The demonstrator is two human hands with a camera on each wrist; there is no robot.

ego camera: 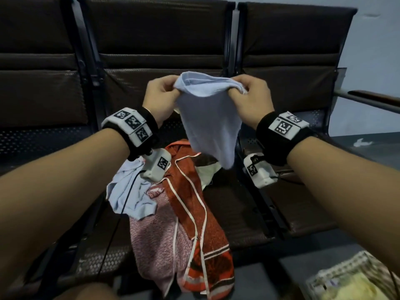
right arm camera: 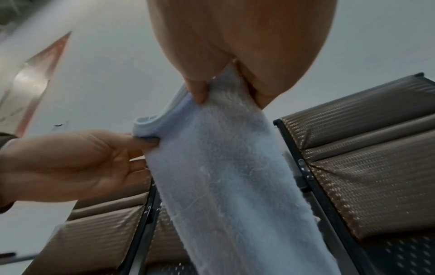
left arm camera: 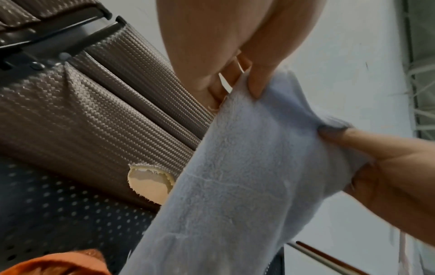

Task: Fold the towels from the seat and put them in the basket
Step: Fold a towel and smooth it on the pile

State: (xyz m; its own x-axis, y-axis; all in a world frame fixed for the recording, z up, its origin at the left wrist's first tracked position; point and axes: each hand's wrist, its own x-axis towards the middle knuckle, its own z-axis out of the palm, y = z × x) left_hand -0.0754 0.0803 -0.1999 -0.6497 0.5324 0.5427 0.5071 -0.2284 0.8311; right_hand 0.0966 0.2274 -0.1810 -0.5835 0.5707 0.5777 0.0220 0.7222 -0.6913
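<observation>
Across the row of brown seats (ego camera: 151, 35) we've got our backdrop, and the middle seat carries the waiting pile: an orange towel with white piping (ego camera: 194, 191), a pink towel (ego camera: 158, 239) hanging over the front edge, and a crumpled pale blue cloth (ego camera: 129, 191) to the left of them. Down at the lower right corner of the head view something pale and woven shows, likely the basket (ego camera: 350, 278), though it's too blurred for us to be sure.

Up in the air above that pile is the one we're working on, the light blue towel (ego camera: 207, 118), hanging slack from its top edge. Our left hand (ego camera: 161, 92) has its grip pinched onto the upper left corner, thumb over fingers, and our right hand (ego camera: 249, 89) has its grip bunched round the upper right corner. The two hands are close together, so the top edge sags into a loop between them.

So, the way we judge it, we're squaring up for the first fold. To do it well we want the hands drawn apart until that top edge runs taut and level, each pinch worked out to a true corner, the cloth hanging clear of the pile below. Then corners meet corners, neatly.
</observation>
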